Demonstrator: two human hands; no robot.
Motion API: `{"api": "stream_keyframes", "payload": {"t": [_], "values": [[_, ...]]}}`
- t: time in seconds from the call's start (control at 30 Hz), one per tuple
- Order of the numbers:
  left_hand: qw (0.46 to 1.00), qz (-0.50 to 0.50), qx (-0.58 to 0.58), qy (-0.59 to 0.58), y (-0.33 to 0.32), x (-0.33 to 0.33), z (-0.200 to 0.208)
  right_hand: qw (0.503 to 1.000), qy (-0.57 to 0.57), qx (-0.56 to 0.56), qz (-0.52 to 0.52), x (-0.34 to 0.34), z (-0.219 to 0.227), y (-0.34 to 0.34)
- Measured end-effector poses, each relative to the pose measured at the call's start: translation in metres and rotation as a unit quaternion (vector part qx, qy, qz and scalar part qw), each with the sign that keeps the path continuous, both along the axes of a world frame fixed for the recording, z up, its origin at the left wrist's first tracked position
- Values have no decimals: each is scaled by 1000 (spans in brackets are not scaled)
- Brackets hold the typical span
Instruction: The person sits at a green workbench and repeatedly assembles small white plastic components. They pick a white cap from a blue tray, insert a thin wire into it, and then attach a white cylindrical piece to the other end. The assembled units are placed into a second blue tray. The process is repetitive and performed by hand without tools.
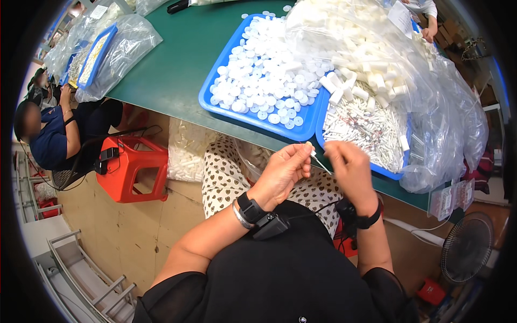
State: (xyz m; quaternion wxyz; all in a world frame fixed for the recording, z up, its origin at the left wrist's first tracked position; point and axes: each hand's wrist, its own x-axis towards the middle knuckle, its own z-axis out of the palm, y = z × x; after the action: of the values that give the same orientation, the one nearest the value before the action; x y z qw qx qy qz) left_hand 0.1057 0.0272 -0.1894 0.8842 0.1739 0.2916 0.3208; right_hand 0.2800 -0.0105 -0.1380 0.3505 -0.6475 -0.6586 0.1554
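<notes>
Blue throughout, counted two trays at the near edge of the table (177, 54): one left tray (306, 128), heaped with translucent discs (264, 70), and one right tray (385, 172), filled with slim white pieces (371, 132). Judged both heaps too many to number. Noted one clear bag (452, 140) of white cylinders (347, 89) beyond and partly over the right tray. Recorded the tabletop as green and flat. Observed tan flooring (129, 231) below, one red stool (126, 177) to the left, one round fan (467, 247) at the lower right, and one seated co-worker (51, 137) in dark blue at the far left. Found the left hand (281, 172) raised before the near edge, thumb and forefinger pinched on one small white part (313, 153), with a thin stem (323, 166) slanting down to the right. Located that part just short of the trays, above the patterned trousers (226, 167). Found the right hand (351, 168) opposite, back upward, fingers curled beside the stem's lower end; owing to blur, could not tell whether gripping it or merely near. Saw one dark strap (249, 207) at each wrist, with both forearms reaching toward the table.
</notes>
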Motion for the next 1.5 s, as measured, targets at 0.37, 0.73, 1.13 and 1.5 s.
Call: {"api": "stream_keyframes", "payload": {"t": [0.37,0.73,1.13,1.5], "values": [[998,28,48,37,0,-3,19,955,-279,79,61,33,-2,33],[994,105,40,8,9,0,31,995,-33,75,59,10,16,-11],[995,51,81,34,-2,8,27,996,76,14,48,1,3,-9],[988,31,131,81,-3,4,25,997,46,-59,-2,33,12,20]]}}
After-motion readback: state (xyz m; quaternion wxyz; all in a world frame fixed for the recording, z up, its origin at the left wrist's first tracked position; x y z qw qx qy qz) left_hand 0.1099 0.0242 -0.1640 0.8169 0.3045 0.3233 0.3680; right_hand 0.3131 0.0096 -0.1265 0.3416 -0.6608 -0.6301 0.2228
